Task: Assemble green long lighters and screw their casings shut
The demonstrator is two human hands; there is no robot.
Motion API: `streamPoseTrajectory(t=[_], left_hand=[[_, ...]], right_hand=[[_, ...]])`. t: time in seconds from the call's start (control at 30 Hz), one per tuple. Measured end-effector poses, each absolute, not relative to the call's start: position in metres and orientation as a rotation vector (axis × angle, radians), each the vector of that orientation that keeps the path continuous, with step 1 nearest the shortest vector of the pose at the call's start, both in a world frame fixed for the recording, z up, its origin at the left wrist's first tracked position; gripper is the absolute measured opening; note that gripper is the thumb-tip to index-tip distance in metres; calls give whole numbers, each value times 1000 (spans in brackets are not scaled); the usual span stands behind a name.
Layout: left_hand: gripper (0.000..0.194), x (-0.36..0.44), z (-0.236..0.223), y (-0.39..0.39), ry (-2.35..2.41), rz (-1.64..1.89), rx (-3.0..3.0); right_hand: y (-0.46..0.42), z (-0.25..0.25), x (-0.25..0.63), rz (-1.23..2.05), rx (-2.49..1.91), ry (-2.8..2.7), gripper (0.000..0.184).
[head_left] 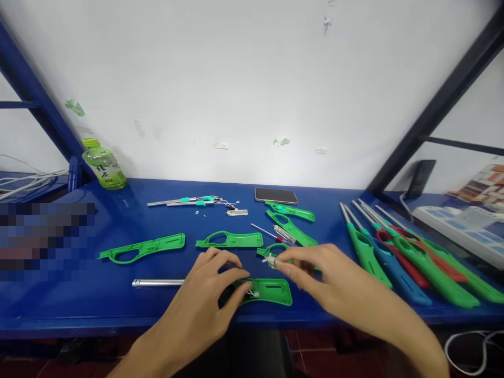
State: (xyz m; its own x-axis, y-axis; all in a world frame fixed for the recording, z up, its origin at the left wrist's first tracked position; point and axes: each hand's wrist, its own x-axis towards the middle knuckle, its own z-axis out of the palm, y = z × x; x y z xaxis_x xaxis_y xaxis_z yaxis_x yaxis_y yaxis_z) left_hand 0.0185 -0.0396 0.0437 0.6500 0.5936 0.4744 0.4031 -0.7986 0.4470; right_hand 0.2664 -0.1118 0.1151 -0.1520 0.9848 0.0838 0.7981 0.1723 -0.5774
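My left hand rests on the blue table, its fingers curled over a green lighter shell half that has a metal tube sticking out to the left. My right hand pinches a small clear and white part just above that shell. Other green shell halves lie behind: one at the left, one in the middle, and two further back. A small red-handled screwdriver lies between them.
Several whole long lighters, green, blue and red, lie in a row at the right. A phone, metal tubes with teal parts and a green-tea bottle sit near the white wall. A power strip lies far right.
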Motion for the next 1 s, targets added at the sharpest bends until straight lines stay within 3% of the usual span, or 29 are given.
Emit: streamPoseTrajectory(t=[0.2, 0.4, 1.0], left_hand=[[19, 16, 41, -35, 755, 899, 2576], [19, 17, 38, -34, 725, 947, 2607], [18, 18, 37, -35, 688, 980, 2637]], right_hand=[[-104, 105, 264, 579, -1594, -2158, 42], [-102, 101, 261, 560, -1556, -2118, 28], [-101, 100, 258, 555, -1547, -2151, 28]])
